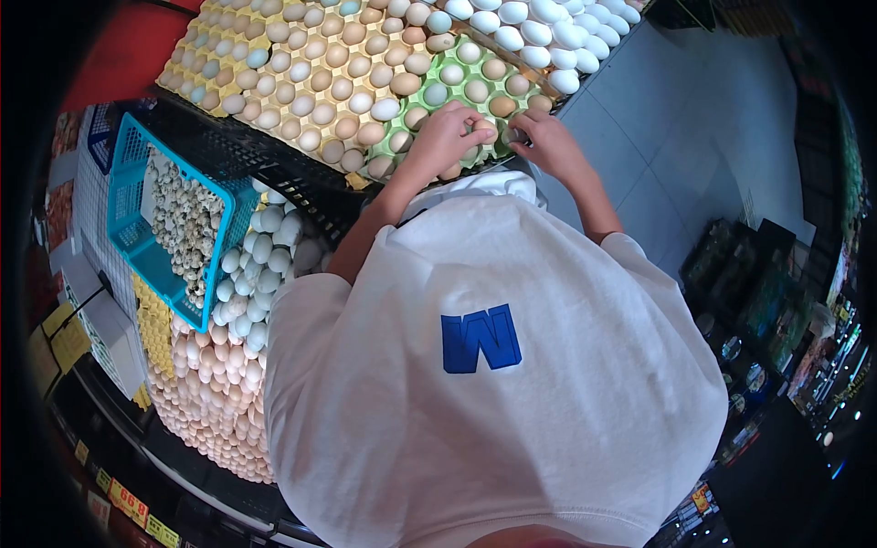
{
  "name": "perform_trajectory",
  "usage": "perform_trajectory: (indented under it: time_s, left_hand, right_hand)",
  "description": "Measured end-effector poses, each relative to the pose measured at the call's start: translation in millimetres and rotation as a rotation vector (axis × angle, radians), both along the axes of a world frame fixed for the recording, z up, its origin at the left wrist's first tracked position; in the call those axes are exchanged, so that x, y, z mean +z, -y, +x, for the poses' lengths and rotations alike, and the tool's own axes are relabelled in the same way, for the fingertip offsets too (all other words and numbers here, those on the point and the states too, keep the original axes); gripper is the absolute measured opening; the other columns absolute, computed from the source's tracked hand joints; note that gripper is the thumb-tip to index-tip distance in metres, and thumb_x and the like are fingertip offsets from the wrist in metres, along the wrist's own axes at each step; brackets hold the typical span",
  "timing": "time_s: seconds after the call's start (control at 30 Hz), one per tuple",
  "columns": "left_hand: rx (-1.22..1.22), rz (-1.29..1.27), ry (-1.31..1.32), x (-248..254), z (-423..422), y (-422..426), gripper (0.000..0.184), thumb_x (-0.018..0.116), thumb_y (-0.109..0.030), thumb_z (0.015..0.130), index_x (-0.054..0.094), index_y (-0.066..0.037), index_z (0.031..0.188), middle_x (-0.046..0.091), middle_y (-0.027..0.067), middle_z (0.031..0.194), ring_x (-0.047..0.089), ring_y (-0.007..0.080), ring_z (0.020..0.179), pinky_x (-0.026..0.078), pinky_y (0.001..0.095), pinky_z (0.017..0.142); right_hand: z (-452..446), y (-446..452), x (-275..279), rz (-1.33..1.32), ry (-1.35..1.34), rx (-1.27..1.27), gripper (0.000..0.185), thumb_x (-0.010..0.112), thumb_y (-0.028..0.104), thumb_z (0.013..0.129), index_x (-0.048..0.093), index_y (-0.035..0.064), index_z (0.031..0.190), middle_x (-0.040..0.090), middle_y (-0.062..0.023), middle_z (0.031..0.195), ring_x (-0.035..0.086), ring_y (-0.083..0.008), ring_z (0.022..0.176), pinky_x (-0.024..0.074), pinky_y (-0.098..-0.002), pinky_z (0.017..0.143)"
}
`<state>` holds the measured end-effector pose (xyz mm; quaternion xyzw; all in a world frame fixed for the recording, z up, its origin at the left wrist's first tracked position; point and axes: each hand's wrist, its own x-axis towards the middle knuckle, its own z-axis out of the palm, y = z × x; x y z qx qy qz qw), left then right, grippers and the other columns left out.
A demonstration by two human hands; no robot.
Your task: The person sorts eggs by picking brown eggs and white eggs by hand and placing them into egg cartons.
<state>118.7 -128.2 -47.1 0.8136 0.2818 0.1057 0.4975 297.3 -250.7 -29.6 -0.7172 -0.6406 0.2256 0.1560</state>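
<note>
A light brown egg [485, 131] is held in the fingers of my left hand [445, 139], over the green egg tray [448, 60]. Just to the right, at the tray's edge, my right hand [548, 144] has its fingers bent, with a dark gap between thumb and forefinger and no egg visible there. Brown, cream and pale bluish eggs sit in the green tray around both hands. The hands are close together but apart. My left hand and forearm hide part of the tray.
Yellow trays [320, 66] of eggs lie to the left, and white eggs [537, 34] at the top. A blue basket [119, 205] holds small speckled eggs. Pale blue eggs [262, 248] and pinkish eggs [215, 393] are piled below it. Grey floor [639, 128] shows at right.
</note>
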Motion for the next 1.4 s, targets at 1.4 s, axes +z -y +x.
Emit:
perform_trajectory:
  time_s: [1.4]
  left_hand:
    - [0.366,-0.369,0.279,-6,-23,-46,0.035,0.066,-0.017,0.088,0.055,0.004,0.115,0.063,0.0077,0.1,0.059,0.0106,0.091,0.049,0.0229,0.079]
  right_hand:
    - [20,-1,-16,0.397,-0.03,-0.315,0.015,0.066,0.016,0.082,0.062,0.0023,0.079,0.057,-0.0095,0.069,0.056,-0.0244,0.062,0.0454,-0.0356,0.057]
